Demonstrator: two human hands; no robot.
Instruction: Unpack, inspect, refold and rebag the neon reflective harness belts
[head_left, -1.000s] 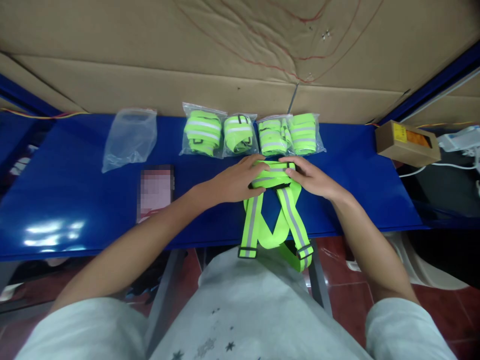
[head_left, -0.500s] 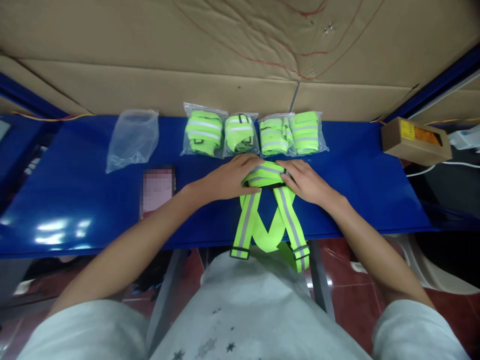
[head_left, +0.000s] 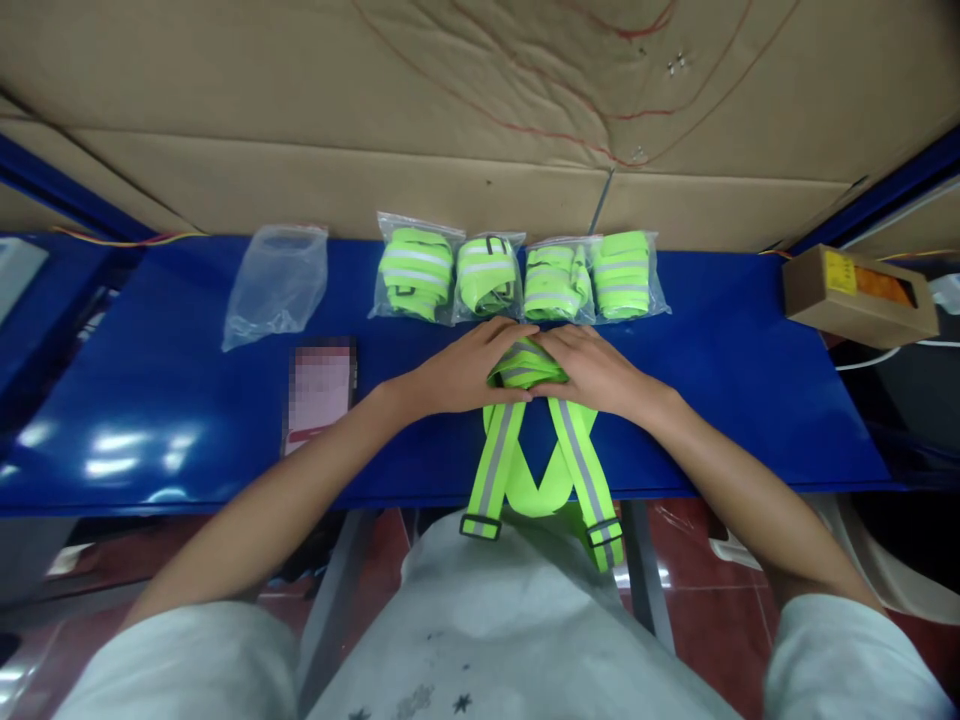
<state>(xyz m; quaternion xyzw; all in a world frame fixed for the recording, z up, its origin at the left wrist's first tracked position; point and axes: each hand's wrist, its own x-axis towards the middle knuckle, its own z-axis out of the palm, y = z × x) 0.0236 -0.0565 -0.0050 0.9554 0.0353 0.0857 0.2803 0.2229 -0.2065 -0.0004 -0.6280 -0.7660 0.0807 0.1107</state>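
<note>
A neon-yellow reflective strap harness [head_left: 501,455] with grey stripes lies at the table's front edge. Its upper part is folded into a bundle, and two straps with black buckles hang over the edge towards my lap. My left hand [head_left: 469,370] is curled round the bundle's left side. From the right, my right hand [head_left: 600,370] grips the same bundle, fingertips and thumbs of both hands meeting around it. Part of the folded webbing is hidden beneath my fingers. Just beyond my hands stands a row of rolled harnesses in clear bags [head_left: 555,282].
A clear plastic bag [head_left: 277,285] lies flat at the back left of the blue table [head_left: 720,400]. Nearer is a phone-like object [head_left: 322,390] with a blurred screen. At the right end stands a brown cardboard box [head_left: 855,295]. A cardboard wall [head_left: 315,185] closes off the back.
My hands have drawn together round the folded webbing, which is squeezed narrower between them. The right hand has moved left over the bundle. The view has shifted slightly.
</note>
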